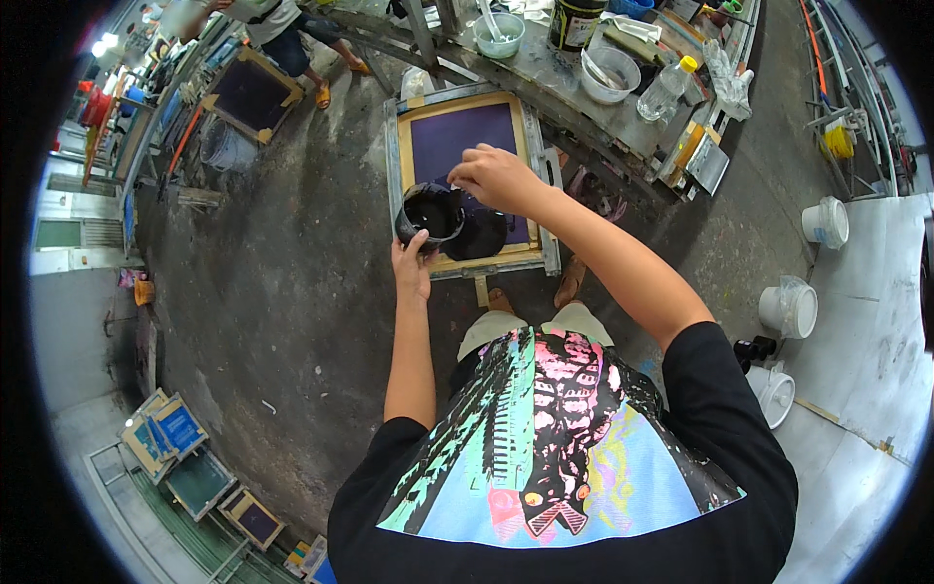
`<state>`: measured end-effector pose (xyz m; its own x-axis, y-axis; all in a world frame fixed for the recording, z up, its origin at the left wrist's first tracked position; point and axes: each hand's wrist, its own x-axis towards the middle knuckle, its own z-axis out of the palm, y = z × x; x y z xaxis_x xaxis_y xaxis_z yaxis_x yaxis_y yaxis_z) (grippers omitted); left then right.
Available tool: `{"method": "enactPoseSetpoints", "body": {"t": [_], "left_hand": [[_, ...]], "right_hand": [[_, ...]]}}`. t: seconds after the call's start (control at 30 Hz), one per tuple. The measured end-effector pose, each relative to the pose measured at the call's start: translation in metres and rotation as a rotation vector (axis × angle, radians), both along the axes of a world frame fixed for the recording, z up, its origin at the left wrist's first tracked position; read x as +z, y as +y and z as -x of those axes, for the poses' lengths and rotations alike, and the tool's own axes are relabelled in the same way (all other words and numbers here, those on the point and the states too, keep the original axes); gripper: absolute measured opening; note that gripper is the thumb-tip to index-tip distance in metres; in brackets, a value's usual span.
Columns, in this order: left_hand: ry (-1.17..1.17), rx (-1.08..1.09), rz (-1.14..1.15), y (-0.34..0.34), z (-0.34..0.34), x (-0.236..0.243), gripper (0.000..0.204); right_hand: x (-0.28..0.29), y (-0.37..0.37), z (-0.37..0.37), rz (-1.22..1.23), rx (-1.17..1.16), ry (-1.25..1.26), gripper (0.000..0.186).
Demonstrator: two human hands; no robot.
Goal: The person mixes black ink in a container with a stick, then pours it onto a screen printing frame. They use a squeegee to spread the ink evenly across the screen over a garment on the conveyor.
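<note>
My left hand [413, 265] grips the side of a black-stained round tub [428, 229] with dark contents, thumb at the rim. Above the tub's right side is my right hand [498, 178], its fingers pinched together. Whatever it holds is too small and dark to make out. Both hands are over a screen-printing frame [533, 156] with yellowish taped borders and dark purple mesh [452, 136]. A round black patch [479, 237] shows on the frame's near part, right beside the tub; whether it is ink or another dark thing I cannot tell.
A cluttered workbench [623, 127] runs along the back right, with a green bowl [499, 36], a white tub [610, 78] and a yellow-capped bottle [667, 90]. White buckets [788, 309] line the right wall. Another person [292, 44] stands at the back left near a second screen [251, 94].
</note>
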<state>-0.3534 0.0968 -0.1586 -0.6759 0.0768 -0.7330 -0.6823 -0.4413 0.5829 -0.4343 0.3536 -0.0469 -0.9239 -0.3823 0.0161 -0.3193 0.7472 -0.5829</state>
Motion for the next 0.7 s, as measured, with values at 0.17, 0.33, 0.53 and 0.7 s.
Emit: {"method": "enactPoseSetpoints", "body": {"t": [0.17,0.33,0.53,0.7], "left_hand": [[-0.038,-0.026,-0.291,0.024,0.001,0.011,0.044],[-0.149,0.026,-0.424,0.050,0.014,0.012,0.050],[-0.088,-0.021,-0.480,0.117,0.086,-0.017,0.053],[0.016,0.029,-0.456,0.153,0.166,-0.047,0.044]], "right_hand": [[-0.013,-0.008,0.021,-0.013,-0.241,-0.110,0.059],[0.041,0.015,-0.009,0.298,-0.422,-0.055,0.065],[0.074,0.093,-0.136,0.410,-1.106,0.032,0.032],[0.045,0.164,-0.253,0.466,-1.584,0.189,0.030]]}}
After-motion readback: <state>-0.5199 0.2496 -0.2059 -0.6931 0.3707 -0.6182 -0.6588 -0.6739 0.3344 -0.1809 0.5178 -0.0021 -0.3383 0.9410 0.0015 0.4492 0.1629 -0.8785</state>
